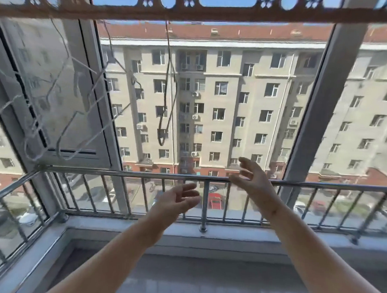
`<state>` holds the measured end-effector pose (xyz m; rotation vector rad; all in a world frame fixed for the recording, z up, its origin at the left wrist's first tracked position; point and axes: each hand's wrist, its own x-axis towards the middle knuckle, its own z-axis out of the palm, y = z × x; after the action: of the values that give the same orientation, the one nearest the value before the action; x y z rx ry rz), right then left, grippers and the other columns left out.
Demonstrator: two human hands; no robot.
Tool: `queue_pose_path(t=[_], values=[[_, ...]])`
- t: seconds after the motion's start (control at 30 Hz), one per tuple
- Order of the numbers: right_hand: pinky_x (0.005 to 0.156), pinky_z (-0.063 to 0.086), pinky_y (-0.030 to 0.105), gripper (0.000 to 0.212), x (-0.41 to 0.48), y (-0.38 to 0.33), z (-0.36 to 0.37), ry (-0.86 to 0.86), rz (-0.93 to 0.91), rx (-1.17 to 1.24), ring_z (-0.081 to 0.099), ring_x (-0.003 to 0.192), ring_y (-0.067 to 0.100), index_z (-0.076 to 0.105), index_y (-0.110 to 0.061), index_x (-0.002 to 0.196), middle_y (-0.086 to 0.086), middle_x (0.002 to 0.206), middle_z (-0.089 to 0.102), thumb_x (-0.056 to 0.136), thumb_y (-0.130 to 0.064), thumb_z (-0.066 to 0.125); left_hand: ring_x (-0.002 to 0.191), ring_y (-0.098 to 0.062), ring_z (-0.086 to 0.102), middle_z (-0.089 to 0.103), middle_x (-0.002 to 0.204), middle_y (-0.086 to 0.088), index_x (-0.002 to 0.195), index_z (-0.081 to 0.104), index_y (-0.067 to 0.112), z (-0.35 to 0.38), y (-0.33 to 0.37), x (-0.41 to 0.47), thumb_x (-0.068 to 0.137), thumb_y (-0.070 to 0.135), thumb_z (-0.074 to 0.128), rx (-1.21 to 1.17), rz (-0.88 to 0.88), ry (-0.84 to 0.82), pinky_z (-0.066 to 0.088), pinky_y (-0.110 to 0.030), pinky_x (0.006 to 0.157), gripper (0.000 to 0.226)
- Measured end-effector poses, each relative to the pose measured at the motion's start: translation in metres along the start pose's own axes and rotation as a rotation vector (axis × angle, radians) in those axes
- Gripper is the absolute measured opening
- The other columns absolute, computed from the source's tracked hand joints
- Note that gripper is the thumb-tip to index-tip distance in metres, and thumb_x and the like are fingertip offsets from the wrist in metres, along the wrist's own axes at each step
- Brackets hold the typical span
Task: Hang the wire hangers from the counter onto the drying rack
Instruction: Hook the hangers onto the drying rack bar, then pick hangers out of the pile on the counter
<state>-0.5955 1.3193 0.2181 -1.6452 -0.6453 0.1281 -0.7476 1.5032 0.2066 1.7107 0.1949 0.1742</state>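
Holding nothing in either: left hand and right hand raised with fingers spread, in front of the railing. Overhead, drying rack across the whole top. Below, bench with no hangers in sight. Hung at left, wire hangers, blurred, perhaps three or four. Looks close to finished, if not done.

Between the rack overhead and the railing lies open air. Hangers crowd the left; a cord loop dangles mid-span. Right of it, free room reaches the post.
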Motion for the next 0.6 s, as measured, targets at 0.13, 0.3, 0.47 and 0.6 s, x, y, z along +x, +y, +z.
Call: queue_pose_path(t=[0.13,0.3,0.47,0.6], values=[[0.101,0.042,0.036,0.084,-0.029,0.011,-0.065,0.104,0.054,-0.035,0.046,0.122,0.021,0.035,-0.018,0.138,0.008,0.134,0.044,0.066,-0.035,0.074,0.106,-0.008,0.061,0.064,0.119,-0.001,0.129,0.051,0.017,0.064,0.006,0.023,0.084,0.021,0.067,-0.001,0.031,-0.121,0.050,-0.016,0.080,0.048],[0.097,0.041,0.031,0.087,-0.075,0.026,-0.165,0.287,0.122,-0.079,0.045,0.120,0.020,0.035,-0.020,0.137,0.008,0.129,0.045,0.062,-0.044,0.073,0.105,-0.008,0.063,0.065,0.118,0.001,0.128,0.052,0.021,0.162,0.019,0.046,0.080,0.027,0.072,0.020,0.047,-0.300,0.052,-0.020,0.084,0.052],[0.089,0.044,0.031,0.060,-0.125,0.046,-0.276,0.469,0.159,-0.093,0.050,0.108,0.021,0.043,-0.019,0.129,0.004,0.112,0.050,0.078,-0.024,0.073,0.102,-0.013,0.064,0.065,0.116,-0.007,0.125,0.053,0.014,0.278,0.033,0.060,0.083,0.014,0.068,0.008,0.056,-0.409,0.052,-0.019,0.085,0.045],[0.080,0.046,0.020,0.042,-0.176,0.058,-0.363,0.591,0.202,-0.104,0.054,0.098,0.018,0.047,-0.021,0.116,0.002,0.103,0.052,0.081,-0.013,0.069,0.102,-0.014,0.063,0.064,0.115,-0.007,0.124,0.054,0.015,0.376,0.045,0.063,0.083,0.012,0.068,-0.001,0.061,-0.517,0.051,-0.022,0.090,0.044]])
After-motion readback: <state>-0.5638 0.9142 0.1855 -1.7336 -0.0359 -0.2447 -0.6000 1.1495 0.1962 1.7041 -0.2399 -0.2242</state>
